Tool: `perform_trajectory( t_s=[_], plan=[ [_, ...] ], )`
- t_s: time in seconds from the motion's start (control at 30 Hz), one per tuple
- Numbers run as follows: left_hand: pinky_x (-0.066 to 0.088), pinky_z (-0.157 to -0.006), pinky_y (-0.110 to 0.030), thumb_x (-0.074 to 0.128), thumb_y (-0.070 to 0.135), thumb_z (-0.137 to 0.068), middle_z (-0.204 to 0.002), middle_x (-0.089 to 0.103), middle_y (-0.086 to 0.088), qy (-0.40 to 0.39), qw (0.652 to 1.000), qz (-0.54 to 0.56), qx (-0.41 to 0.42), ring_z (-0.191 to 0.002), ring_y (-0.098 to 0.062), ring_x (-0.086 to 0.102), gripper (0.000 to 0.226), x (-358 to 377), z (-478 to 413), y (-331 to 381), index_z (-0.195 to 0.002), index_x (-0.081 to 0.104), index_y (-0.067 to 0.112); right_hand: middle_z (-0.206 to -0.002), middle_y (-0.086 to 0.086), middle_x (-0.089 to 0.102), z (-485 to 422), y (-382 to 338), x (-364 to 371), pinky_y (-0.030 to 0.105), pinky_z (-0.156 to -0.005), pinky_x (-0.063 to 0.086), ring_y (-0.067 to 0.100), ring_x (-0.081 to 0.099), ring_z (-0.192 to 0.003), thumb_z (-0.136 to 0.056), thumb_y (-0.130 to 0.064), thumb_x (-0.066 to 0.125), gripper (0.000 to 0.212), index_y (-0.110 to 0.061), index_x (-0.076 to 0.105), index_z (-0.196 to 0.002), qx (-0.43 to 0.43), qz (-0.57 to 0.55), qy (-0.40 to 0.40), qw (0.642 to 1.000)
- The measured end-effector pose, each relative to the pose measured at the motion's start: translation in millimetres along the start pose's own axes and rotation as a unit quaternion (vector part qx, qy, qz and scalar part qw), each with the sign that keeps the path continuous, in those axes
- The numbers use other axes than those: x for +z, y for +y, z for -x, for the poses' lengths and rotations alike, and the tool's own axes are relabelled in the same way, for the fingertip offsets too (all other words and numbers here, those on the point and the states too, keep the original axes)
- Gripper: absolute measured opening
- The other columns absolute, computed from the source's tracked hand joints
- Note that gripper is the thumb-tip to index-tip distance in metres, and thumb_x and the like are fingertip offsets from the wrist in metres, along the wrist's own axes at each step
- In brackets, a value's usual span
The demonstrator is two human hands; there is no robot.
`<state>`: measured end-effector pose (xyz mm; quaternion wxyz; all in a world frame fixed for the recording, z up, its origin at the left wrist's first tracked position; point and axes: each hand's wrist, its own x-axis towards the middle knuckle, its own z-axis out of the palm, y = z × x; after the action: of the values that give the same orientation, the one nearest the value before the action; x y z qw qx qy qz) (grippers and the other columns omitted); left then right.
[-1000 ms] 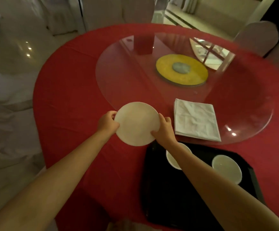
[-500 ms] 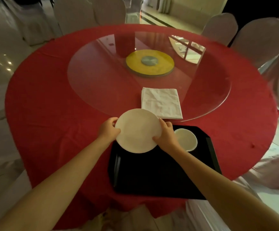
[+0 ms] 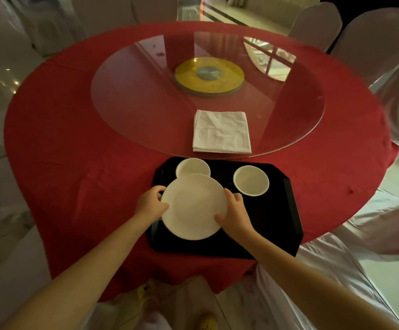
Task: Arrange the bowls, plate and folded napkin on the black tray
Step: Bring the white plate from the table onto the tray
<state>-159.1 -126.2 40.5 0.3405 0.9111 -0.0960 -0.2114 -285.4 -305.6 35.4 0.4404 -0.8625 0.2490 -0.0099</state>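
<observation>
A white round plate [image 3: 193, 206] is over the left half of the black tray [image 3: 272, 225], held at its edges by both hands. My left hand [image 3: 151, 204] grips its left rim and my right hand [image 3: 234, 211] grips its right rim. Whether the plate rests on the tray or hovers just above it I cannot tell. One small white bowl [image 3: 192, 166] sits at the tray's far left, partly hidden behind the plate. A second white bowl [image 3: 251, 180] stands at the tray's far right. The folded white napkin [image 3: 221, 131] lies beyond the tray on the glass turntable [image 3: 131, 110].
The tray sits at the near edge of a round table with a red cloth [image 3: 69, 148]. A yellow disc [image 3: 209, 75] marks the turntable's centre. White-covered chairs [image 3: 374, 39] ring the table, one close at my right [image 3: 336, 270].
Both hands have carried the plate from left of the tray, over the red cloth, to above the tray's left half and lowered it. The camera view has swung to centre on the tray.
</observation>
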Motion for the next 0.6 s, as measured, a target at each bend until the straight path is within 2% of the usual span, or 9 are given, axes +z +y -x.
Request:
perform_trajectory(
  t_s=[0.17,0.27,0.33,0.5,0.6],
  plan=[
    [0.054,-0.069,-0.041,0.058,0.004,-0.079,-0.089,0.061,-0.003,-0.012,0.998,-0.061,0.009,-0.079,-0.023,0.059,0.050,7,11,-9,-0.127,0.048,0.012,-0.113,0.001,0.034,13,11,14,0.023,-0.065,0.043,0.013,0.042,-0.083,-0.075,-0.001,0.053,0.061,-0.021,0.034,-0.129,0.011,0.005,0.001,1.000],
    [0.053,-0.070,-0.042,0.056,0.005,-0.079,-0.101,0.064,-0.010,-0.018,0.997,-0.070,0.012,-0.085,-0.026,0.062,0.049,10,16,-13,-0.127,0.047,0.011,-0.111,-0.002,0.032,17,16,20,0.011,-0.056,0.037,0.012,0.041,-0.085,-0.076,-0.001,0.052,0.063,-0.023,0.032,-0.131,0.015,-0.003,0.001,1.000],
    [0.055,-0.070,-0.042,0.056,0.004,-0.079,-0.104,0.064,-0.011,-0.026,0.997,-0.070,0.011,-0.086,-0.028,0.062,0.047,12,19,-16,-0.125,0.048,0.009,-0.112,-0.001,0.032,19,20,24,0.009,-0.054,0.035,0.013,0.041,-0.085,-0.077,0.000,0.052,0.064,-0.023,0.031,-0.132,0.019,0.003,-0.006,1.000],
    [0.057,-0.072,-0.049,0.054,0.000,-0.079,-0.099,0.066,-0.014,-0.052,0.996,-0.065,0.001,-0.083,-0.030,0.065,0.040,22,25,-25,-0.119,0.053,0.004,-0.125,0.006,0.034,25,32,31,0.016,-0.065,0.039,0.013,0.038,-0.092,-0.081,-0.002,0.055,0.065,-0.020,0.028,-0.137,0.045,0.027,-0.009,0.999],
    [0.057,-0.072,-0.050,0.053,0.000,-0.079,-0.097,0.066,-0.014,-0.063,0.996,-0.061,0.000,-0.083,-0.031,0.065,0.039,25,21,-26,-0.118,0.054,0.005,-0.126,0.006,0.034,23,34,32,0.015,-0.064,0.038,0.012,0.038,-0.091,-0.082,-0.003,0.055,0.067,-0.019,0.026,-0.139,0.052,0.039,-0.015,0.998]
  ],
)
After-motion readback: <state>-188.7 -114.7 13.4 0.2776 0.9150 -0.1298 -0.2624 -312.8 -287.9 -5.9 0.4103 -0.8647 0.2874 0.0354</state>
